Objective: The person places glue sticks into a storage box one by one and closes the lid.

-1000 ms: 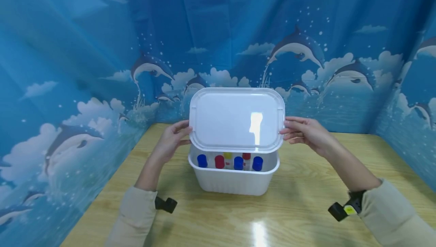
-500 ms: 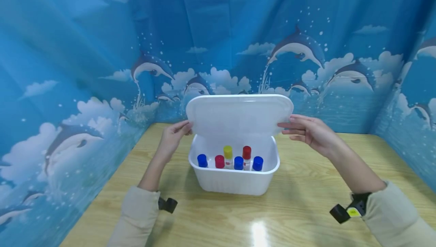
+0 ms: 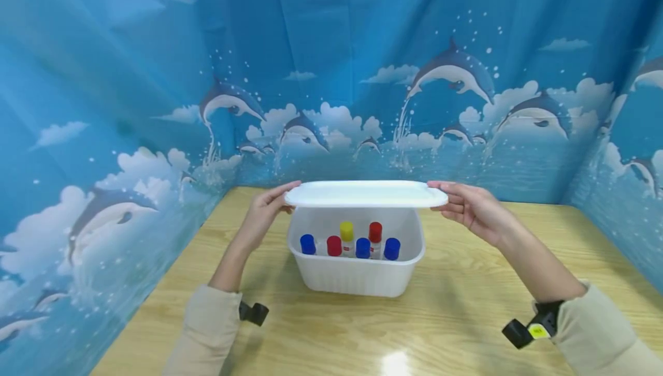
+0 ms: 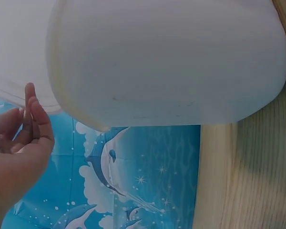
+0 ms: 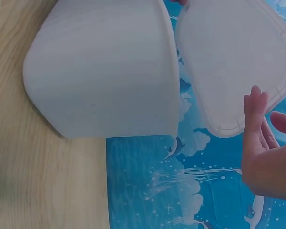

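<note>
Both hands hold a white plastic lid (image 3: 365, 194) by its two short ends, above the back of a white box (image 3: 357, 278). In the head view the lid shows almost edge-on. The left hand (image 3: 261, 215) pinches the left end; the right hand (image 3: 479, 212) pinches the right end. Inside the uncovered box stand several small clear bottles with blue, red and yellow caps, among them a yellow-capped bottle (image 3: 347, 232) and a red-capped bottle (image 3: 375, 232). Each wrist view shows the box wall, with the lid (image 5: 224, 57) apart from the rim near the fingers.
The box stands on a wood-grain table (image 3: 321, 335). A blue curtain (image 3: 331, 76) printed with dolphins and clouds hangs behind the table and along its sides. A small black wrist camera (image 3: 254, 312) sits at the left cuff, another wrist camera (image 3: 518, 333) at the right.
The lid has tipped from facing the head camera to nearly edge-on, its top edge coming down. More of the box's inside and bottles now show. The box has not moved.
</note>
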`<state>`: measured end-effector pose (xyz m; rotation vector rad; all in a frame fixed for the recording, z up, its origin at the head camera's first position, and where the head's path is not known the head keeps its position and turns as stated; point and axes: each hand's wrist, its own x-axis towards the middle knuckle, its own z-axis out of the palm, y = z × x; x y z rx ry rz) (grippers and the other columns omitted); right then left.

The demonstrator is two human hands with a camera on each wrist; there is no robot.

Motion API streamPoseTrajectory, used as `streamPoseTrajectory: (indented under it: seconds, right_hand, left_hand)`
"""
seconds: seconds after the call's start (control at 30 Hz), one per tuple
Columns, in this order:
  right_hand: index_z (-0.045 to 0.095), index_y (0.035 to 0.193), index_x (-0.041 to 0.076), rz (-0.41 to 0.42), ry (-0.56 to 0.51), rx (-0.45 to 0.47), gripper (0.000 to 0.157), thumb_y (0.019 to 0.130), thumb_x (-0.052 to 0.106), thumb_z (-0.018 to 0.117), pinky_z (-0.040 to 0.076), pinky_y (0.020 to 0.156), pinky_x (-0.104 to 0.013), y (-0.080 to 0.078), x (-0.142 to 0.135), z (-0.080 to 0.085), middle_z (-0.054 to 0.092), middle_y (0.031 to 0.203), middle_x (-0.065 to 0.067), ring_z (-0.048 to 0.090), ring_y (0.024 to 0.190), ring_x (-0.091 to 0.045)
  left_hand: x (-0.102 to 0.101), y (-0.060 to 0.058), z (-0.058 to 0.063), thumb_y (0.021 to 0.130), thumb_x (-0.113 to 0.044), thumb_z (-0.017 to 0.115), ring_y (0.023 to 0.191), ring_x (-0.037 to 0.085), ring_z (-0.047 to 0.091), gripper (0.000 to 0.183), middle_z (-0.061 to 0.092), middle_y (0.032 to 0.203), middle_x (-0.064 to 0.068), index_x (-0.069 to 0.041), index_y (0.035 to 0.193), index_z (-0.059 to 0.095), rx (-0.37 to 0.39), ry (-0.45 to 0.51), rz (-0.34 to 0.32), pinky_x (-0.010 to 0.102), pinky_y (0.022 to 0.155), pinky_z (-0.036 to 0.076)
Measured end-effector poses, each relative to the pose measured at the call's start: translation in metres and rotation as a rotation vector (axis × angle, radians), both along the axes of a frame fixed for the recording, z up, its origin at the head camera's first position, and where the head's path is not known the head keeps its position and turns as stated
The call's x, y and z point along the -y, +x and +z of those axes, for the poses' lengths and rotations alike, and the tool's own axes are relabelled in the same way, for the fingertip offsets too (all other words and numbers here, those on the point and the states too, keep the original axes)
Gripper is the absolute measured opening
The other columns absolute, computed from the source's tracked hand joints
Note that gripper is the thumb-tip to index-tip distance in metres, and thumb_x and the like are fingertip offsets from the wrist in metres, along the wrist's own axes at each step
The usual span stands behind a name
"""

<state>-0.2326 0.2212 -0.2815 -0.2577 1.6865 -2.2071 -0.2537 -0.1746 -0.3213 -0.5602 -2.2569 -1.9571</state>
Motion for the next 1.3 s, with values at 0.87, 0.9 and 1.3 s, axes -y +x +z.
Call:
streamPoseTrajectory:
  seconds: [0.87, 0.9, 1.3]
  right_hand:
    - [0.058, 0.118, 0.009, -0.184, 1.014, -0.694, 0.036, 0.091, 0.033, 0.057, 0.043, 0.046, -0.031, 0.01, 0.035, -0.049, 0.053, 0.077, -0.003, 0.047, 0.06, -0.017]
    - [0.058, 0.119, 0.008, -0.179, 1.035, -0.707, 0.036, 0.091, 0.032, 0.057, 0.042, 0.046, -0.03, 0.009, 0.035, -0.049, 0.052, 0.076, -0.003, 0.047, 0.059, -0.017]
    - [0.054, 0.125, 0.004, -0.142, 1.121, -0.687, 0.039, 0.093, 0.027, 0.055, 0.038, 0.046, -0.029, 0.008, 0.04, -0.049, 0.051, 0.074, -0.002, 0.044, 0.056, -0.016]
  left_hand:
    - [0.001, 0.002, -0.016, 0.091, -0.023, 0.059, 0.072, 0.019, 0.044, 0.05, 0.048, 0.08, 0.005, -0.005, 0.135, 0.045, -0.132, -0.577, 0.052, 0.03, 0.056, 0.041]
    - [0.001, 0.002, -0.017, 0.091, -0.022, 0.058, 0.072, 0.019, 0.043, 0.05, 0.048, 0.08, 0.005, -0.005, 0.135, 0.045, -0.13, -0.583, 0.052, 0.03, 0.057, 0.041]
    - [-0.002, 0.002, -0.024, 0.093, -0.023, 0.053, 0.077, 0.02, 0.043, 0.048, 0.046, 0.083, 0.006, -0.007, 0.138, 0.042, -0.057, -0.624, 0.095, 0.031, 0.06, 0.039]
